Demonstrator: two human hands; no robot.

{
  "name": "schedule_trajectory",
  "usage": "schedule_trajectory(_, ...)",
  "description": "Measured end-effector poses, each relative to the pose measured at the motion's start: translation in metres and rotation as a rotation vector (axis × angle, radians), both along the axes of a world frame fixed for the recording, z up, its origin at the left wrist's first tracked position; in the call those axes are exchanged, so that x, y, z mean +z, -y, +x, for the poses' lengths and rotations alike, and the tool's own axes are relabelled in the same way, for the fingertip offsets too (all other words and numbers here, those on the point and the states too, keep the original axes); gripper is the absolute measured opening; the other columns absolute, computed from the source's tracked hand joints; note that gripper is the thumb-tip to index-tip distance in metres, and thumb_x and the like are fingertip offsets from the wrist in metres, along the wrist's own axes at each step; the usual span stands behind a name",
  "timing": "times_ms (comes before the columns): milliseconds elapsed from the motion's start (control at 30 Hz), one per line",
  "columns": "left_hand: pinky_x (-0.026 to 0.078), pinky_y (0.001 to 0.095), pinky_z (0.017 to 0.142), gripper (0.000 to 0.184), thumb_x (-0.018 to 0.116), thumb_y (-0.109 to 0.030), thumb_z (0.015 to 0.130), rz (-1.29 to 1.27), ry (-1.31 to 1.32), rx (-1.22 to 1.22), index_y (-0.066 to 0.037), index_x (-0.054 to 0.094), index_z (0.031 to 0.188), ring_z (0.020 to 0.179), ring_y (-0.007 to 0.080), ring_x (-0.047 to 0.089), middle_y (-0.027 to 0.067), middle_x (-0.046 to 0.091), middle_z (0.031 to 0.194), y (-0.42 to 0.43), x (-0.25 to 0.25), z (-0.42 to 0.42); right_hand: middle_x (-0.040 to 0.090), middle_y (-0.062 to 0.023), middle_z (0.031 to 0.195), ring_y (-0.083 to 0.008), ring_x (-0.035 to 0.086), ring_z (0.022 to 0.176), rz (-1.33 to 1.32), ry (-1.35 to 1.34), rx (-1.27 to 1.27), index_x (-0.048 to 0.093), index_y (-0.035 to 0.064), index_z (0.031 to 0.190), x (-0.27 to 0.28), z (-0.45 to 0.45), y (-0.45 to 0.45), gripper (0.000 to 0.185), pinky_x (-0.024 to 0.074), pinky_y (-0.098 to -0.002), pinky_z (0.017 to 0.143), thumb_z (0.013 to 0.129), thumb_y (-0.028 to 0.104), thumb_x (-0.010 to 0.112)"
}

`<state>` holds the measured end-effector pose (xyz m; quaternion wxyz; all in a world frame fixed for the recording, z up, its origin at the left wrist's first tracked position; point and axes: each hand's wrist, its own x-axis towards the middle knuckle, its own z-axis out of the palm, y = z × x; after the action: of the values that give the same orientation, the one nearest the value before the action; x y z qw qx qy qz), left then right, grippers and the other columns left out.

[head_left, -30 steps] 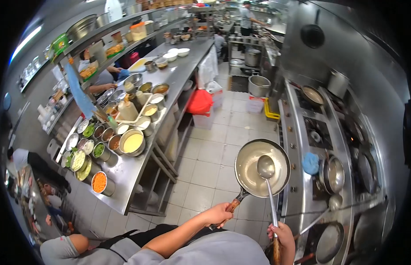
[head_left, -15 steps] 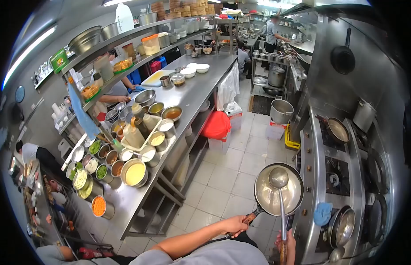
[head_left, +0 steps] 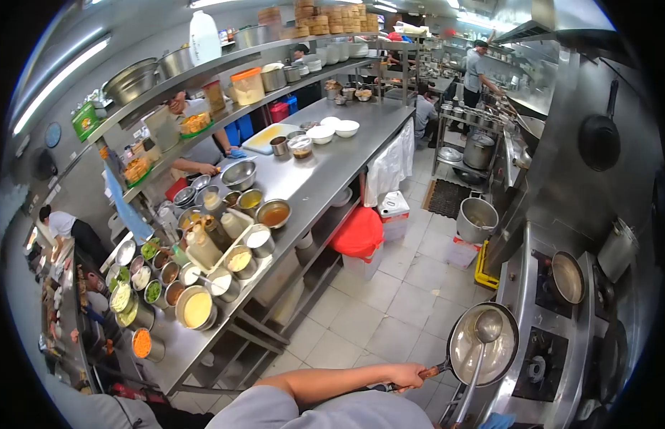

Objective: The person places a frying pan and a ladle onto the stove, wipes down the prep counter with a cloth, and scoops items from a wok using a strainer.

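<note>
At the bottom centre, my left hand (head_left: 407, 376) grips the wooden handle of a frying pan (head_left: 505, 343), a round pan with a dark rim and a shiny metal inside. The pan is in the air over the floor tiles, just left of the stove edge. A metal ladle (head_left: 489, 326) has its bowl inside the pan, and its long handle runs down to the lower edge of the picture. My right hand is outside the view, so I cannot see what holds the ladle's end.
Right of me, the stove (head_left: 538, 368) carries another pan (head_left: 568, 277). A blue cloth (head_left: 498, 420) lies near it. On the left, a steel counter (head_left: 314, 184) bears several ingredient tins, a sauce pot (head_left: 274, 214) and white bowls (head_left: 346, 128). Other people work behind it and farther back.
The view has shifted, so the pan and ladle now appear farther right and lower. My left hand keeps its hold on the pan. My right hand, earlier on the ladle handle, has left the picture.
</note>
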<state>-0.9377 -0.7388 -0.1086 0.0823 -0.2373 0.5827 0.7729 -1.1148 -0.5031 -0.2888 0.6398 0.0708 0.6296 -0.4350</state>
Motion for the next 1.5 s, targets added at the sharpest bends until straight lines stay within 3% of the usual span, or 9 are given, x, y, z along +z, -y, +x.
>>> schedule_trajectory(300,0.032,0.0226,0.03,0.014,0.049,-0.012,0.067,0.032,0.035,-0.182,-0.007,0.041,0.077,0.035,0.0078,0.038,-0.0018,0.039,0.055,0.059,-0.01,-0.107,0.056,-0.0073,0.072,-0.017,0.053,0.055,0.162,-0.118,-0.099,0.054,0.0026,0.088,-0.019,-0.03,-0.013,0.023,0.0439,-0.0298,0.047,0.079,0.024,0.053)
schedule_trajectory(400,0.033,0.0205,0.034,0.011,0.047,-0.013,0.069,0.047,-0.064,-0.368,-0.007,0.04,0.076,0.041,0.0052,0.033,-0.0044,0.033,0.056,0.084,0.006,-0.144,0.056,-0.0065,0.072,-0.0154,0.052,0.053,0.175,-0.141,-0.208,0.054,0.0022,0.087,-0.03,-0.016,-0.033,0.022,0.0436,-0.0282,0.045,0.078,0.022,0.053)
schedule_trajectory(467,0.032,0.0232,0.033,0.01,0.05,-0.012,0.071,0.083,-0.028,-0.418,-0.004,0.044,0.071,0.037,0.0084,0.04,-0.0007,0.04,0.052,0.097,-0.005,-0.17,0.055,-0.0059,0.072,-0.0144,0.052,0.052,0.187,-0.162,-0.307,0.054,0.0019,0.086,-0.032,-0.005,-0.03,0.02,0.0433,-0.0272,0.044,0.078,0.021,0.054)
schedule_trajectory(567,0.033,0.0236,0.032,0.008,0.049,-0.009,0.073,0.044,0.037,-0.562,-0.005,0.043,0.075,0.037,0.0094,0.041,0.0003,0.042,0.054,0.117,-0.01,-0.209,0.055,-0.0053,0.072,-0.0134,0.053,0.051,0.233,-0.191,-0.552,0.055,0.0042,0.086,-0.029,0.012,-0.011,0.021,0.0435,-0.0258,0.043,0.078,0.024,0.054)
schedule_trajectory(733,0.034,0.024,0.032,0.009,0.049,-0.009,0.074,0.028,0.09,-0.774,-0.005,0.042,0.08,0.038,0.0101,0.043,0.0012,0.044,0.057,0.135,-0.006,-0.273,0.056,-0.0042,0.072,-0.012,0.054,0.053,0.314,-0.228,-0.567,0.055,0.0065,0.087,-0.016,0.036,0.034,0.024,0.0438,-0.0256,0.046,0.077,0.029,0.054)
schedule_trajectory(900,0.036,0.0238,0.033,0.01,0.051,-0.011,0.075,0.048,0.103,-0.902,-0.007,0.043,0.079,0.039,0.0099,0.045,0.0008,0.045,0.058,0.125,-0.014,-0.336,0.058,-0.0075,0.081,-0.0161,0.056,0.063,0.344,-0.233,-0.803,0.055,0.0062,0.096,-0.007,0.077,0.058,0.033,0.047,-0.0285,0.053,0.077,0.033,0.053)
schedule_trajectory(1133,0.038,0.0247,0.034,0.011,0.053,-0.013,0.074,0.074,0.039,-0.955,-0.007,0.044,0.077,0.039,0.0101,0.045,0.0005,0.044,0.056,0.088,-0.019,-0.394,0.06,-0.0114,0.082,-0.0171,0.057,0.06,0.536,-0.083,-0.829,0.057,0.0032,0.093,-0.008,0.121,0.047,0.029,0.0477,-0.0285,0.049,0.077,0.027,0.051)
schedule_trajectory(1233,0.039,0.025,0.034,0.011,0.053,-0.013,0.074,0.04,0.038,-0.972,-0.007,0.043,0.076,0.039,0.0102,0.045,0.0008,0.044,0.056,0.073,-0.019,-0.407,0.059,-0.0106,0.079,-0.0163,0.056,0.056,0.495,-0.106,-0.975,0.056,0.0028,0.089,-0.023,0.132,0.035,0.026,0.046,-0.0282,0.046,0.077,0.025,0.051)
schedule_trajectory(1500,0.039,0.0251,0.034,0.019,0.05,-0.025,0.08,0.099,0.104,-0.897,-0.008,0.045,0.074,0.041,0.0101,0.046,0.0008,0.049,0.06,0.043,-0.023,-0.435,0.058,-0.0076,0.074,-0.0146,0.054,0.053,0.455,-0.231,-0.885,0.056,0.005,0.084,-0.024,0.057,0.011,0.025,0.045,-0.0275,0.045,0.076,0.028,0.052)
